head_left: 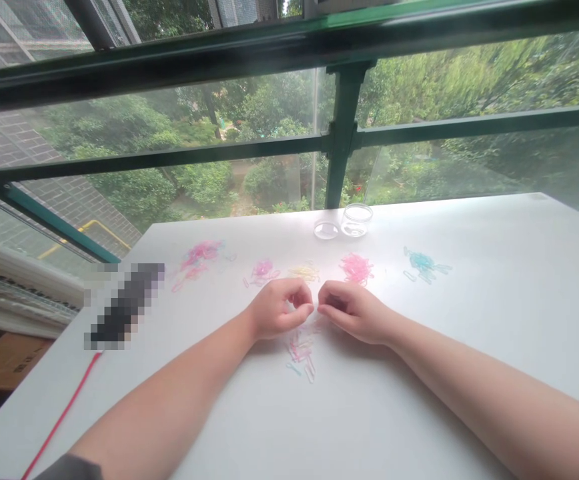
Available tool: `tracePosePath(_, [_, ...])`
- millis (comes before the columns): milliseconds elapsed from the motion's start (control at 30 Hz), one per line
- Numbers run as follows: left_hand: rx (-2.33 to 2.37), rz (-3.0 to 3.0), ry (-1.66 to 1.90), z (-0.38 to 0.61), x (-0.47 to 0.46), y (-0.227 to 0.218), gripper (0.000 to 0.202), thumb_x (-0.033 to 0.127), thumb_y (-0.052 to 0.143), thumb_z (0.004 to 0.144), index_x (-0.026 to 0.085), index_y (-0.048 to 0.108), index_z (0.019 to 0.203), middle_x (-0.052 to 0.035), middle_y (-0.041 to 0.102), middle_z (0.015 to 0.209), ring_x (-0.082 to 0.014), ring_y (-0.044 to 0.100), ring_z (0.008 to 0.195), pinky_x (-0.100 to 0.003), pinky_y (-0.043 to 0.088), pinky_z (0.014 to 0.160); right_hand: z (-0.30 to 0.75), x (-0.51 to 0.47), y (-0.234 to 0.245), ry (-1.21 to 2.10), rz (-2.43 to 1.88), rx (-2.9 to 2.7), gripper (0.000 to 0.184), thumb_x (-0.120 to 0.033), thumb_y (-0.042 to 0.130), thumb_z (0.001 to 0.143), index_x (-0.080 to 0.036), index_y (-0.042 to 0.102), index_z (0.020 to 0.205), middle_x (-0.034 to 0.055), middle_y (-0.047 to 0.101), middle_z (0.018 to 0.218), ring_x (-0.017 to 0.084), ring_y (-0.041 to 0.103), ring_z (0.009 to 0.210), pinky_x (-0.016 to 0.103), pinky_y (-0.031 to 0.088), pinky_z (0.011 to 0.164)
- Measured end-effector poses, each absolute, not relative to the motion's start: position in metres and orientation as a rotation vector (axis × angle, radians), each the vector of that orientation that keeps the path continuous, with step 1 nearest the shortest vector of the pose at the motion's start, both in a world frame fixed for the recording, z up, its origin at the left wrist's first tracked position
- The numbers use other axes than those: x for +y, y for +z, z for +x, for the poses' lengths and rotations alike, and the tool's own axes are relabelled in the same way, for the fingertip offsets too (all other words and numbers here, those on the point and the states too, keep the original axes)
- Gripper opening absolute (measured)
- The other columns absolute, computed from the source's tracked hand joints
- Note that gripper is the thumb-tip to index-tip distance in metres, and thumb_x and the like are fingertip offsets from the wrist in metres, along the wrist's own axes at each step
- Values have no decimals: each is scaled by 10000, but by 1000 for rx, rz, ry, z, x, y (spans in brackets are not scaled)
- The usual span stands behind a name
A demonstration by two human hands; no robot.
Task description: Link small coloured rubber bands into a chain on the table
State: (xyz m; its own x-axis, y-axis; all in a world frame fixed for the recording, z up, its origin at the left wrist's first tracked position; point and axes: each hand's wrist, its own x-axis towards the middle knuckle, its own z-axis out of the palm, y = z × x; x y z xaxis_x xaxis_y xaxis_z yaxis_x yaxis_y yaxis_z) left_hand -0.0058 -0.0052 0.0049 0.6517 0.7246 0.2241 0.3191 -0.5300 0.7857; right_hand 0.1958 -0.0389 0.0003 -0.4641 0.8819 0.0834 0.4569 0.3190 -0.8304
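Both hands were found resting on the white table, curled knuckle to knuckle directly above a small mixed heap of coloured loops. The left hand was closed to a pinch, thumb against forefinger; whether a loop was held between them could not be told. The right hand was likewise curled nearly shut, and its contents were hidden by the fingers.

Five sorted clusters were counted beyond the hands, all well apart from one another: a deep pink cluster at far left, a lighter pink cluster, a pale yellow cluster, a bright pink cluster and a blue cluster. With the mixed heap, six groups were recorded. The loops within each were too small and tangled to be counted. One clear jar and one clear lid, just beside it, were noted near the far edge. One blurred dark object and one red cord were noted at the left.

Risks were judged as follows. Loose loops could be swept out of the mixed heap by either forearm. The pale yellow cluster, lying just beyond the knuckles, could be disturbed and blended with its neighbours. Light, springy loops could be flicked off the table if released under tension.
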Motion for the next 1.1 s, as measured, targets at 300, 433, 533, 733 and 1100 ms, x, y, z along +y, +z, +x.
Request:
tracePosePath(300, [885, 2115, 554, -5, -5, 6, 124, 242, 557, 757, 130, 609, 754, 16, 595, 677, -13, 468, 590, -133, 370, 571, 196, -40, 1, 1042, -1194, -2066, 144, -272, 506, 818, -139, 510, 764, -19, 505, 650, 33, 412, 582, 160, 339, 542])
tracePosePath(433, [906, 2108, 528, -4, -6, 6, 119, 238, 560, 752, 132, 614, 759, 22, 591, 671, -7, 461, 583, -129, 369, 575, 195, -40, 1, 1045, -1193, -2073, 145, -273, 506, 817, -139, 506, 762, -22, 506, 647, 31, 413, 581, 158, 337, 540])
tracePosePath(533, [903, 2104, 519, -4, -5, 6, 121, 238, 558, 752, 132, 615, 766, 21, 590, 670, -7, 459, 581, -129, 366, 572, 195, -39, 1, 1049, -1193, -2070, 147, -274, 503, 818, -138, 507, 764, -22, 506, 648, 31, 412, 580, 157, 337, 538])
tracePosePath(733, [891, 2105, 534, -4, -5, 5, 115, 214, 538, 750, 131, 615, 772, 20, 584, 665, -10, 458, 577, -133, 364, 572, 196, -40, 2, 1026, -1204, -2078, 136, -264, 501, 810, -137, 515, 764, -20, 510, 647, 32, 406, 579, 155, 329, 535])
tracePosePath(1100, [738, 1986, 508, -7, -5, 4, 77, 168, 520, 730, 118, 574, 752, 23, 525, 638, -12, 425, 572, -139, 341, 566, 195, -40, 2, 987, -1208, -2104, 94, -226, 503, 789, -138, 510, 758, -21, 502, 643, 33, 391, 575, 154, 323, 536])
